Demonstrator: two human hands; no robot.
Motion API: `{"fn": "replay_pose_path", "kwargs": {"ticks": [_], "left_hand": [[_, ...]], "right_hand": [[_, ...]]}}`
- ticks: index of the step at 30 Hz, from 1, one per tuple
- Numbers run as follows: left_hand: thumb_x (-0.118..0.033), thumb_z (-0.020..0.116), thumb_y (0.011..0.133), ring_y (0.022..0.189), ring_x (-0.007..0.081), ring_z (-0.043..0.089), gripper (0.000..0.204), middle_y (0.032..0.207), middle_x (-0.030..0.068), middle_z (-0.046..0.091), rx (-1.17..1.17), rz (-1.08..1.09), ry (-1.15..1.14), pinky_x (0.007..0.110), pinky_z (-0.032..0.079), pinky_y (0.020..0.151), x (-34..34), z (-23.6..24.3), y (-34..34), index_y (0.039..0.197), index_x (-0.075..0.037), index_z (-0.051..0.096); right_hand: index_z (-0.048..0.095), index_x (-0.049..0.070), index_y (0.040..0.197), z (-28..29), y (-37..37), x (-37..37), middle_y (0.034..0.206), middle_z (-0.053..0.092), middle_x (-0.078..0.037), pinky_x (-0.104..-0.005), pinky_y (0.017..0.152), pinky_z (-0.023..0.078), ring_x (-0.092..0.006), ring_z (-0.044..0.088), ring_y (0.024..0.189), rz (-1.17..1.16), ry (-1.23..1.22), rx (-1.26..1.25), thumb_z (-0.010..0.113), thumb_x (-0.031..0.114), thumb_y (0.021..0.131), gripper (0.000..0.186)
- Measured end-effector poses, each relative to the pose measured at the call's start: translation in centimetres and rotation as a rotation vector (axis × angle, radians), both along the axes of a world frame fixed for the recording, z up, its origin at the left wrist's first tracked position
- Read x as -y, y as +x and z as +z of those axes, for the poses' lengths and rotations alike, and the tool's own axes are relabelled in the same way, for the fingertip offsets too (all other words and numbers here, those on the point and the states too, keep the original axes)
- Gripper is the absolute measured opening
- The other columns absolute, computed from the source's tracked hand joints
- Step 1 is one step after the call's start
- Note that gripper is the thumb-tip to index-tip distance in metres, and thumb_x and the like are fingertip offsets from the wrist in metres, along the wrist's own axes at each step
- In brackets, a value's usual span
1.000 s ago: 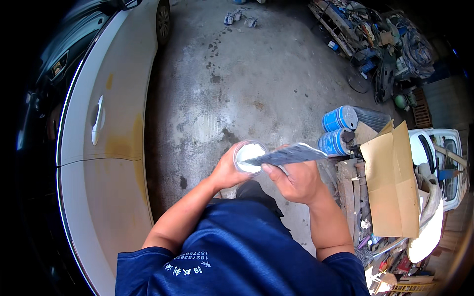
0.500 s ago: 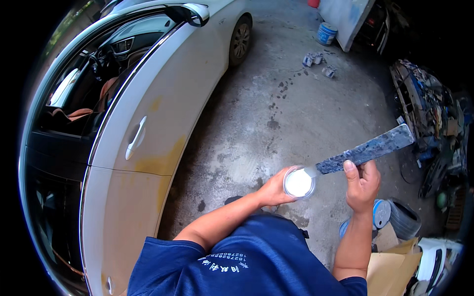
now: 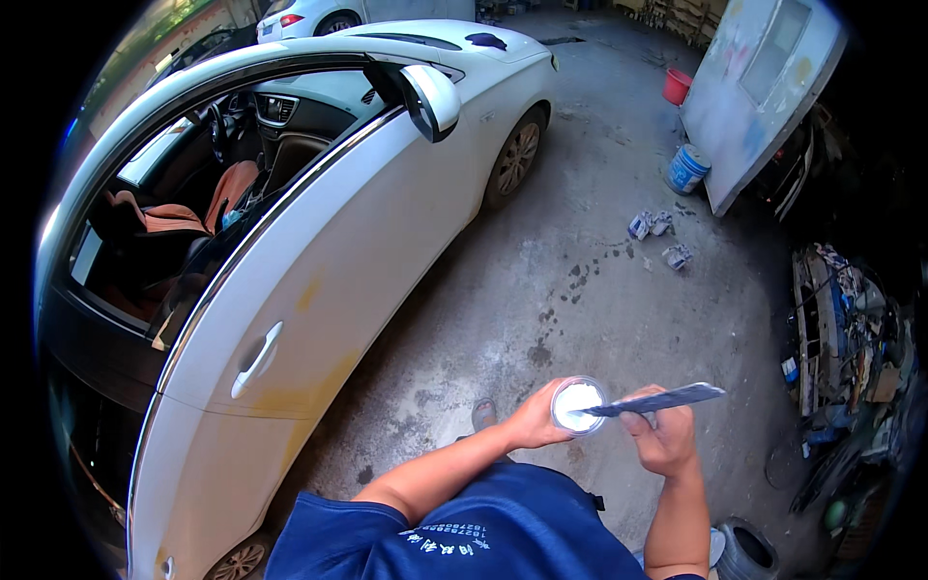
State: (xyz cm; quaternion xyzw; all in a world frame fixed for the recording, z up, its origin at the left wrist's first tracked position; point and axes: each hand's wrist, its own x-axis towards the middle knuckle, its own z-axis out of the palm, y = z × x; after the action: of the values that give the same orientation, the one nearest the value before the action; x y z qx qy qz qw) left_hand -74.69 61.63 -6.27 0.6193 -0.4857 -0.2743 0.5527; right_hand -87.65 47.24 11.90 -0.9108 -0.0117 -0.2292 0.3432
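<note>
A clear plastic cup (image 3: pixel 558 418) of white liquid (image 3: pixel 580 398) is gripped from its left side by my left hand (image 3: pixel 534 421), in front of my body. My right hand (image 3: pixel 665 437) holds a long flat stirring stick (image 3: pixel 667 398), stained dark blue and grey, pinched between thumb and fingers. The stick's left end dips into the white liquid; its other end points right, past my hand. To my left stands a white car (image 3: pixel 358 261) with yellowish patches (image 3: pixel 309 396) on its doors around the handle (image 3: pixel 257 360).
A blue-and-white bucket (image 3: pixel 688 170) and a red bucket (image 3: pixel 678 86) stand by a pale door panel (image 3: pixel 764 87). Crumpled bundles (image 3: pixel 652 225) lie on the concrete floor (image 3: pixel 619 319). Car parts (image 3: pixel 851 338) are piled at right, a tyre (image 3: pixel 746 551) lower down.
The view has tilted up, showing more of the car and far floor. My right hand has come closer to the cup, and the stick has turned edge-on, its tip now in the liquid.
</note>
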Motion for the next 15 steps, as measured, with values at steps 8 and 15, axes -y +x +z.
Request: {"fn": "replay_pose_path", "kwargs": {"ticks": [8,15], "left_hand": [[-0.026,0.082,0.068,0.128,0.0349,0.048,0.085,0.135,0.0192,0.05,-0.016,0.054,0.035,0.043,0.039,0.108,8.5,1.9,10.8,0.138,-0.003,0.042],[-0.029,0.084,0.069,0.125,0.0306,0.052,0.083,0.133,0.0174,0.053,0.048,0.242,-0.019,0.041,0.041,0.106,16.3,1.4,17.2,0.137,-0.002,0.045]], "right_hand": [[0.063,0.0,0.09,1.0,13.1,8.1,0.076,0.067,-0.014,-0.0321,0.062,0.049,-0.0251,0.066,0.068,0.13,-0.044,0.049,0.064,0.015,0.09,0.015],[0.062,0.0,0.093,1.0,20.5,20.1,0.074,0.063,-0.008,-0.0295,0.064,0.045,-0.0145,0.057,0.067,-0.168,0.246,-0.021,0.064,0.021,0.092,0.021]]}}
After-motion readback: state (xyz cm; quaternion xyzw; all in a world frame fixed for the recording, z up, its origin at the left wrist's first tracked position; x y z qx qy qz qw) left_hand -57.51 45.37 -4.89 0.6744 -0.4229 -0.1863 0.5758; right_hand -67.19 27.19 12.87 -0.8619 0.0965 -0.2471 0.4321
